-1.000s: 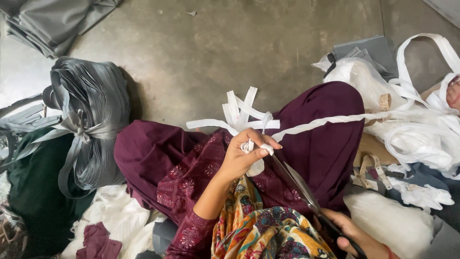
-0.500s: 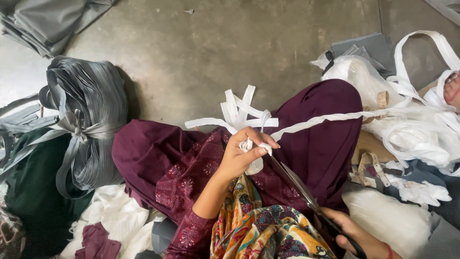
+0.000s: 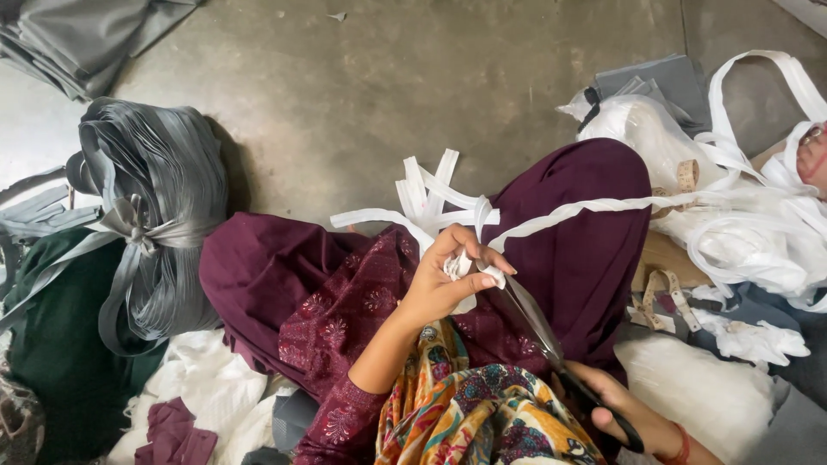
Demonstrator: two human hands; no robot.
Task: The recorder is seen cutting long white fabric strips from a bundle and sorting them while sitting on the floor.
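At lap: left hand (image 3: 448,284) pinches white strip (image 3: 594,207) | scissors (image 3: 538,323) handles hidden by right hand (image 3: 624,409)

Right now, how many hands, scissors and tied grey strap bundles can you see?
Hands: 2, the left hand pinching white strip, the right hand on the scissors.
Scissors: 1.
Grey bundle: 1.
Total: 4.

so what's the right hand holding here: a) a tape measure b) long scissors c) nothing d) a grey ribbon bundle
b: the right hand has its fingers through the dark handles of long scissors, whose blades reach up to the white strip pinched in the left hand.
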